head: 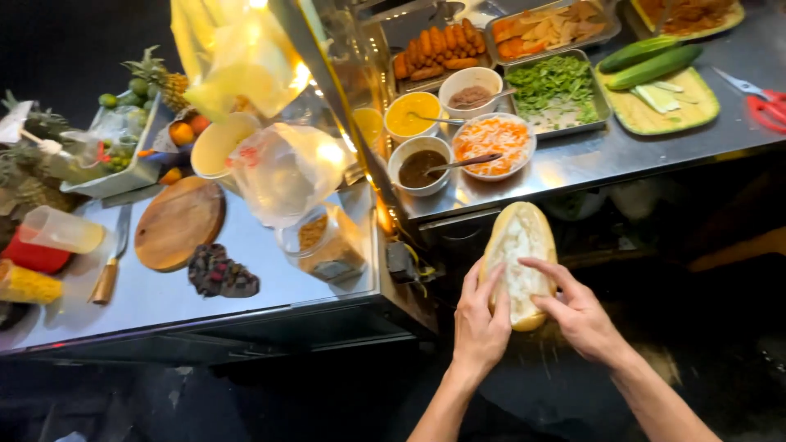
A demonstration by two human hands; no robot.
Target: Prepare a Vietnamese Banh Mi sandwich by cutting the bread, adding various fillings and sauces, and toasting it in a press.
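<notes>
A split baguette [519, 245], crusty outside and white inside, is held open in front of a steel counter [622, 151]. My left hand [480, 319] grips its left side from below. My right hand [578, 309] holds the right side, with the fingers pressing into the soft crumb. Just beyond the bread stand a bowl of dark sauce [419, 166] with a spoon, a bowl of shredded carrot and radish [493, 144] with a spoon, a bowl of yellow sauce [412, 115] and a bowl of brown paste [470, 92].
Steel trays hold green herbs [555, 88], sausages [439, 51] and sliced meat [548, 29]. Cucumbers [648, 61] lie on a green board, red scissors [757, 96] at the right edge. To the left: a round wooden board [178, 223], a knife [113, 258], plastic bags [282, 168], pineapples [155, 78].
</notes>
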